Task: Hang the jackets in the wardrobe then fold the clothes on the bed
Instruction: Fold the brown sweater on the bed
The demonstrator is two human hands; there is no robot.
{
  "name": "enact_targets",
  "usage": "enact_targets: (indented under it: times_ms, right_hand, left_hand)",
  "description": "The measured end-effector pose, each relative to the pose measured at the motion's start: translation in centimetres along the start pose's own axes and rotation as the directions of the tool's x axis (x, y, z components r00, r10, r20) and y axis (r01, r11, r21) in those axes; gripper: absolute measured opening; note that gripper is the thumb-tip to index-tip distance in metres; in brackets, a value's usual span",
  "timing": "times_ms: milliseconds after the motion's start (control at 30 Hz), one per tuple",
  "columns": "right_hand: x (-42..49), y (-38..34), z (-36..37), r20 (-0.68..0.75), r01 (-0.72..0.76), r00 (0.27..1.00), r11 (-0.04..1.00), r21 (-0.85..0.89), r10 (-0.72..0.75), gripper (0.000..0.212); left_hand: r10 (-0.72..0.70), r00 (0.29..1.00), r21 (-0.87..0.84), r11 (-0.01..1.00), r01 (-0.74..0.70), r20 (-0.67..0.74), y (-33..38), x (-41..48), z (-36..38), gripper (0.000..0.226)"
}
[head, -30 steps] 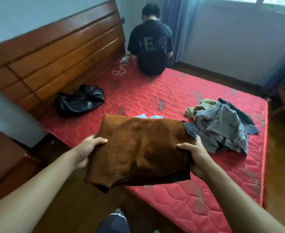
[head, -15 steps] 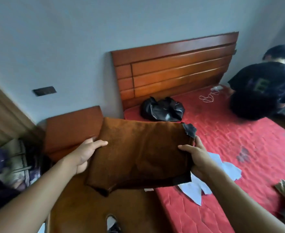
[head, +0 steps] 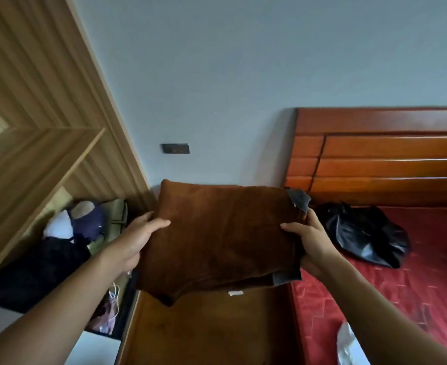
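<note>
The wardrobe (head: pixel 40 159) is standing open at the left, dark clothes (head: pixel 30 272) lying on its shelf. The left hand (head: pixel 135 241) and right hand (head: pixel 313 245) are gripping opposite edges of the folded brown garment (head: pixel 222 238), holding it over the wooden cabinet (head: pixel 204 335); farther right a black bag (head: pixel 364 233) is lying on the red bed (head: pixel 422 299)

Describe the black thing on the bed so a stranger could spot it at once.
Find the wooden headboard; below it lies the red mattress. The black bundle sits on the mattress at the headboard's foot, just beyond the right hand. It alone is glossy, black and crumpled, unlike the matte brown cloth held by that hand and the left hand.
</note>
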State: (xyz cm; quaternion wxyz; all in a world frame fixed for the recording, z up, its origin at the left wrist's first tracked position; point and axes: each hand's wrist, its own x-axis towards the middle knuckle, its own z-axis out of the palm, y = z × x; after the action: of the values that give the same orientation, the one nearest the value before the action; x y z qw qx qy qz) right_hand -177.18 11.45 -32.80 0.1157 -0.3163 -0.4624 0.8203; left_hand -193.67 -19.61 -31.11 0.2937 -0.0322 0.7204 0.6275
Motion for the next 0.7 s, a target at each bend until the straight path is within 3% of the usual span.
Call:
enact_targets:
  times_ms: [233, 400, 700]
  right_hand:
    - [12.2, -2.3, 7.4, 0.238, -0.110, 0.962, 0.986, -0.123, 0.137, 0.056]
    - [19.2, -4.3, 13.9, 0.380, -0.157, 0.888, 0.947, -0.281, 0.260, 0.053]
    - [23.8, -1.9, 27.5, 0.551, -0.137, 0.725, 0.870, -0.474, 0.414, 0.055]
  left_hand:
    - [-0.047, 0.968, -0.134, 0.991, 0.014, -0.247, 1.4, 3.6, -2.9, 0.028]
    - [-0.081, 0.906, -0.268, 0.963, -0.037, -0.415, 2.4, 3.4, -4.0, 0.023]
    - [-0.171, 0.757, -0.392, 0.912, -0.120, -0.630, 1.6, 1.0, -8.9, 0.038]
